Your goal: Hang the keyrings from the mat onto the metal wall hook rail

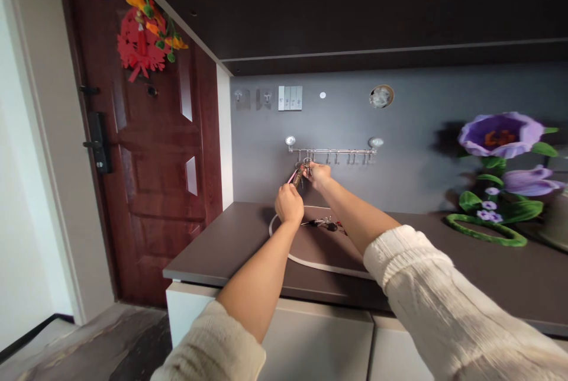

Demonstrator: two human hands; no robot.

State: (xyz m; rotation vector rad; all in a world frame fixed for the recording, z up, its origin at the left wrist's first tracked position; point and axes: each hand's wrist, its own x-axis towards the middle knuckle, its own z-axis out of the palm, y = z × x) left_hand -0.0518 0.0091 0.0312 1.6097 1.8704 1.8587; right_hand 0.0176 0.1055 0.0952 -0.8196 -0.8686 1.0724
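Observation:
My right hand (319,174) is closed at the metal ring end of a bunch of keys with a dark lettered tag (298,177), just under the left hooks of a silver hook rail (339,151). Below it, my left hand (289,203) is closed at the lower end of the same bunch, where a pink strap (291,176) shows. Whether the ring is on a hook is too small to tell. Under my hands, a pale-rimmed tray (306,262) lies on the countertop with more keys (322,224) in it, partly hidden by my right forearm.
A dark countertop (208,242) tops white cabinets (319,339). Above hangs a dark overhead cabinet (355,14). Purple artificial flowers (501,138) stand at the right. To the left is a dark red door (164,191) with a black handle (95,144). Switches (290,98) sit on the wall.

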